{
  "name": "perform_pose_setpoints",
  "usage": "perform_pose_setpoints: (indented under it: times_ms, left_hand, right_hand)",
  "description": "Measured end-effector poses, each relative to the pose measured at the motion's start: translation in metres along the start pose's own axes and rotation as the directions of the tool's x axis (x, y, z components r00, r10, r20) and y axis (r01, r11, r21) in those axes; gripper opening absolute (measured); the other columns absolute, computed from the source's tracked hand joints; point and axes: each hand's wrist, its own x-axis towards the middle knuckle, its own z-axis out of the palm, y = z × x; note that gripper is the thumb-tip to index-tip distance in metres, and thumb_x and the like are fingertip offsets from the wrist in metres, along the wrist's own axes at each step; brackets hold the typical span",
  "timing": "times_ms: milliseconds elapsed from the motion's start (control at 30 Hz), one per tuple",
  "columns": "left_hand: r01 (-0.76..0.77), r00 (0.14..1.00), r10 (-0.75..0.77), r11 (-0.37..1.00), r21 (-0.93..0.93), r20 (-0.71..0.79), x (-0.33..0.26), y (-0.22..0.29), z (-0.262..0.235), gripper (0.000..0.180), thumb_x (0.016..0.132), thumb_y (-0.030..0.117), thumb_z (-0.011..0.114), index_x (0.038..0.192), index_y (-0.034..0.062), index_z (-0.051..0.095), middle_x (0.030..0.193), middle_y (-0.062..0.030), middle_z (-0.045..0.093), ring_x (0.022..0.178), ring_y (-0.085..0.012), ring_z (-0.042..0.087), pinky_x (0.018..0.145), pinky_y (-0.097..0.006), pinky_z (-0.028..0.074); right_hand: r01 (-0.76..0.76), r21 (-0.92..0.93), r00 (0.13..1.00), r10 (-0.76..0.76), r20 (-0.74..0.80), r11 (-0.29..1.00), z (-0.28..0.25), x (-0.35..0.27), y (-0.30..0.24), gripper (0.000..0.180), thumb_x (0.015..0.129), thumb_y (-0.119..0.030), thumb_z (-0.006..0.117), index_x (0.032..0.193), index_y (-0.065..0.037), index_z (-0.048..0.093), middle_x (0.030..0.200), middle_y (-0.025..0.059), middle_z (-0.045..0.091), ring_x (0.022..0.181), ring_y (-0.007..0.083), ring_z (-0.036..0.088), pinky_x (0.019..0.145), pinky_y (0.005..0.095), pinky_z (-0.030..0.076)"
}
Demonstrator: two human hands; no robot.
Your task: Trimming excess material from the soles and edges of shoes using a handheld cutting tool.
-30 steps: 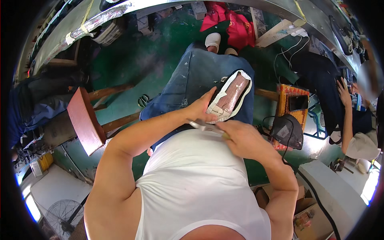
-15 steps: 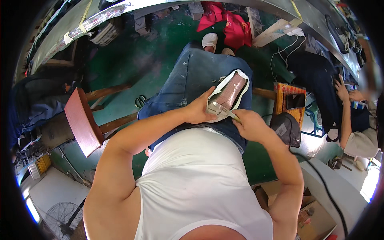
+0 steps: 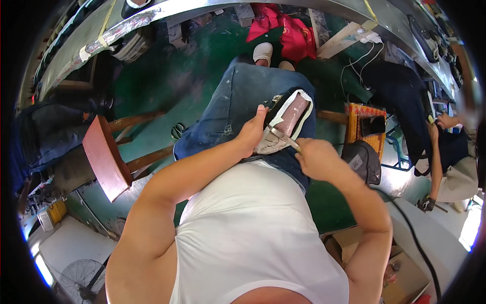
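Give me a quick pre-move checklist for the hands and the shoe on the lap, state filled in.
1. Left hand gripping the shoe: ok, fingers wrap its near end.
2. Shoe resting on the lap, sole side up: ok.
3. Right hand holding the thin metal tool: ok.
4. Tool tip against the shoe's near edge: ok, contact looks made.
5. Left fingers out of the tool's path: cannot tell, they sit close.
6. Black cable away from the right arm: ok.

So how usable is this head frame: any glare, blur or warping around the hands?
Head view: strong fisheye bending along the metal bench edge; blown-out daylight at the lower-right rim; left hand, right hand and the shoe are evenly lit and fairly sharp; the co-worker's hand is softer.
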Motion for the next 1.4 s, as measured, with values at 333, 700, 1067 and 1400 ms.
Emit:
perform_pose_setpoints:
  times_ms: [333,700,1067,1400]
  left_hand:
    - [-0.386,0.866,0.500,0.663,0.641,0.005,0.030,-0.026,-0.017,0.052,0.105,0.036,0.028,0.131,0.0009,0.056,0.124,-0.0257,0.061,0.120,-0.0433,0.054,0.102,-0.043,0.042]
    - [-0.683,0.653,0.659,0.301,0.665,0.373,0.030,-0.020,-0.022,0.044,0.103,0.020,0.038,0.136,-0.0072,0.047,0.138,-0.0255,0.050,0.131,-0.0369,0.047,0.110,-0.038,0.037]
    - [-0.754,0.530,0.419,-0.164,0.636,0.737,0.015,0.009,-0.021,0.059,0.092,0.019,0.061,0.147,0.0230,0.039,0.152,-0.0246,0.026,0.129,-0.0423,0.046,0.095,-0.043,0.052]
    - [-0.629,0.704,0.221,-0.247,0.737,0.675,0.013,0.024,-0.006,0.061,0.096,0.037,0.054,0.151,0.0261,0.030,0.156,-0.0266,0.016,0.124,-0.0459,0.050,0.091,-0.046,0.054]
  right_hand:
    - [-0.009,0.071,0.939,0.033,-0.342,0.997,0.035,-0.011,0.016,0.038,0.081,-0.006,0.061,0.117,0.005,0.053,0.100,0.0213,0.062,0.092,0.0377,0.063,0.083,0.0428,0.052]
    - [0.115,0.084,0.800,-0.043,-0.598,0.990,0.067,0.023,0.062,0.033,0.080,-0.010,0.067,0.111,-0.005,0.056,0.093,0.0114,0.063,0.087,0.0330,0.064,0.075,0.0419,0.054]
    - [-0.130,0.146,0.876,0.183,-0.447,0.981,0.081,-0.022,0.036,0.026,0.083,-0.008,0.062,0.106,0.000,0.054,0.092,0.0187,0.062,0.089,0.0366,0.064,0.076,0.0454,0.054]
    - [0.014,0.507,0.798,0.296,-0.525,0.862,0.033,0.014,0.051,0.030,0.099,-0.025,0.051,0.105,0.004,0.056,0.088,0.0268,0.064,0.087,0.0473,0.061,0.076,0.0516,0.048]
